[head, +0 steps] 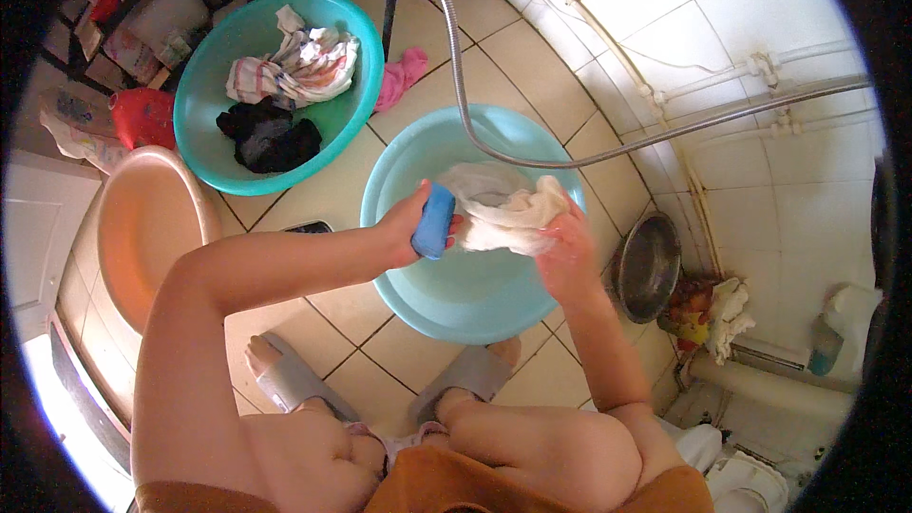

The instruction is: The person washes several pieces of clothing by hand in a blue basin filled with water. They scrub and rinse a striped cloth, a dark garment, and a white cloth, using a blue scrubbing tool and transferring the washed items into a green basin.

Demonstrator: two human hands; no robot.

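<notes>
A blue soap bar (434, 221) is gripped in my left hand (402, 226), over the left part of a light blue plastic basin (456, 324). My right hand (570, 253) holds a wet cream-white cloth (509, 226) above the basin's right part. The cloth hangs bunched towards the soap, and its far end looks sheer and blurred. Fingers of my left hand show beyond the soap, close to the cloth; I cannot tell whether they touch it. Cloudy water (470, 292) seems to stand in the basin.
A metal shower hose (456, 50) loops across the basin's far rim. At far left, a teal basin (192, 157) holds a striped cloth (306, 71) and black fabric (271, 139). An orange basin (135, 242) stands left, a metal bowl (648, 267) right. Pink fabric (400, 78) lies on the floor.
</notes>
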